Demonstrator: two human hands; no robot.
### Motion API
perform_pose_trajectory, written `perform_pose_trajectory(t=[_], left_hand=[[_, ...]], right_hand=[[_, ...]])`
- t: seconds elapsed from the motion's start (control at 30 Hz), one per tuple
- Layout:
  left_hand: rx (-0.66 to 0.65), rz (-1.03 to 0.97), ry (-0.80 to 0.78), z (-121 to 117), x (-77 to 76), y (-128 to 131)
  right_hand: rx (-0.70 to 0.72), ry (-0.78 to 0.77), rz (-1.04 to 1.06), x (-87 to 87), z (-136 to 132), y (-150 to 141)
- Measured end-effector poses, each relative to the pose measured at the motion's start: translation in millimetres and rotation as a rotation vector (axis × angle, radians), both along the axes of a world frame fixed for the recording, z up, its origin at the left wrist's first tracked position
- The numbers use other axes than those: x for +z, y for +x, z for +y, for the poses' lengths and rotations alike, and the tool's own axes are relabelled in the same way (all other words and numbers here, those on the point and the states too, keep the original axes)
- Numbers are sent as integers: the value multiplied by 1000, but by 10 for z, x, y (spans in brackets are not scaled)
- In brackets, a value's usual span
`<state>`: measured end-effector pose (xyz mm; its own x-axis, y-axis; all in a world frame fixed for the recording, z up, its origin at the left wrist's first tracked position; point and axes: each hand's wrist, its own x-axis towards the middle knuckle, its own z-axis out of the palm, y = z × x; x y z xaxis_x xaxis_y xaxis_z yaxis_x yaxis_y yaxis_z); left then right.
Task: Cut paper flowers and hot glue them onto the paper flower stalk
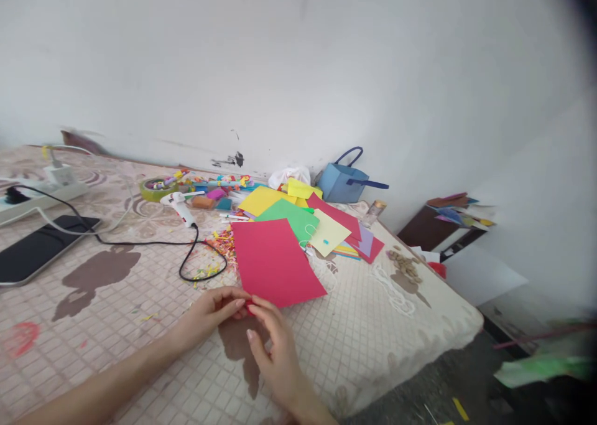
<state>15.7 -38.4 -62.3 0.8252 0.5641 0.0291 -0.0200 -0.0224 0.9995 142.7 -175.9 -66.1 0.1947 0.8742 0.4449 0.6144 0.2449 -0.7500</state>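
Both hands meet just over the near edge of a red paper sheet (275, 257). Between their fingertips is a small red piece (250, 307), mostly covered, so its exact shape and material cannot be made out. My left hand (217, 308) pinches it from the left with thumb and fingers. From the right, my right hand (275, 341) curls its fingertips onto the same piece, its thumb standing a little apart. Beyond the sheet lie a green paper sheet (291, 218) and a pale yellow one (329, 232).
A white glue gun (180, 208) with a looped black cord lies left of the papers. Further left are a tablet (44, 247) and a power strip (60, 195). Behind stand tape (158, 190) and a blue bag (342, 182). White string (394, 291) lies right.
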Motion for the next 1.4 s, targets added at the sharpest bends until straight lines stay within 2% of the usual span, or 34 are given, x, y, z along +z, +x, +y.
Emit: perform_pose_trajectory(t=[0.1,0.17,0.23,0.3,0.33,0.4,0.47,0.63,0.7,0.77,0.97,1.07,1.27,1.33,1.4], left_hand=[[23,16,-15,19,-32,9],[52,-1,-57,20,-14,12],[81,-4,-95,15,27,14],[105,13,-109,8,64,16],[110,20,-108,6,73,17],[102,22,-91,2,70,15],[115,31,3,-2,48,4],[261,118,600,-32,20,-57],[281,101,713,-40,23,-74],[305,92,734,-40,25,-78],[374,79,608,-24,76,-41],[395,75,559,-40,105,-33],[244,60,138,-92,33,-18],[247,26,90,-84,5,-8],[273,6,68,-64,-4,-1]], right_hand=[[-9,-1,-10,6,-57,131],[-144,19,-38,22,-95,351],[-359,31,-166,58,-125,671],[-458,17,-308,104,-139,1023],[-438,10,-364,124,-137,1182],[-260,15,-405,145,-114,1423],[-163,15,-400,134,-74,1541],[-86,4,-327,44,-21,1501],[-64,-5,-278,26,-36,1463],[-69,-9,-221,27,-57,1441],[-164,2,-78,64,-74,1452],[-199,-18,-15,29,-64,1449],[-184,-122,14,-108,-74,1398],[-213,-145,-43,-108,-77,1519],[-287,-155,-129,-60,-62,1793]])
